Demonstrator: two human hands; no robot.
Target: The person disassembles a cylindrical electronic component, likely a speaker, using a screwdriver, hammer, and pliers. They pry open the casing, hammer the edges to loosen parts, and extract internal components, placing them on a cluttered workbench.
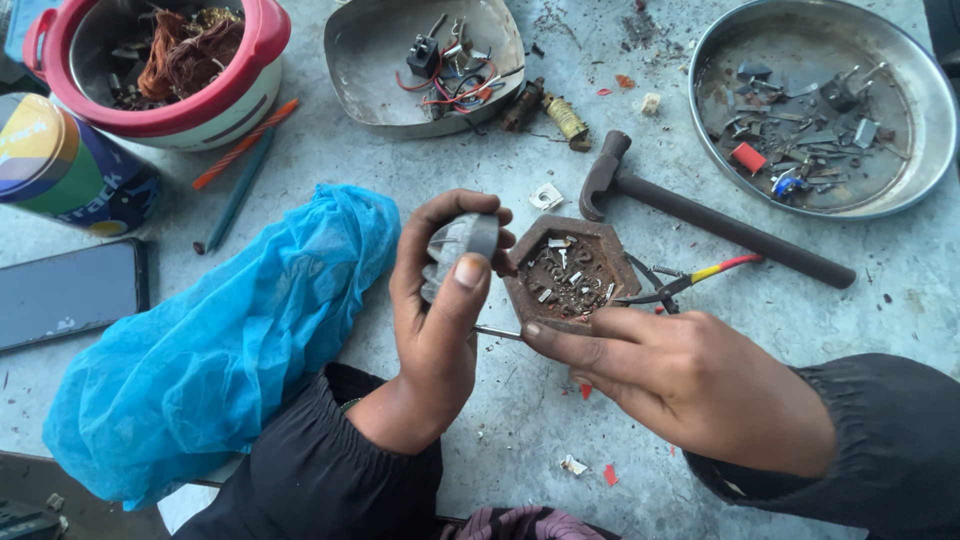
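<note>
My left hand [435, 310] grips a small grey ribbed metal part [460, 245], thumb pressed on its edge, held just left of a rusty hexagonal dish [520, 280]. That dish holds several tiny metal scraps. My right hand [680, 375] pinches the dish's near rim with thumb and fingertips. A thin metal rod [497, 332] pokes out between the two hands, under the dish. Small pliers with red and yellow handles [690, 280] lie just behind my right hand.
A hammer [700, 212] lies behind the dish. A round steel plate of scraps [925, 110] is far right, a dented tray with wired parts [360, 90] far centre, a red-rimmed bowl of copper wire [250, 95] far left. A blue plastic bag [230, 340], phone [65, 295], tin [60, 165] and pens [240, 150] lie left.
</note>
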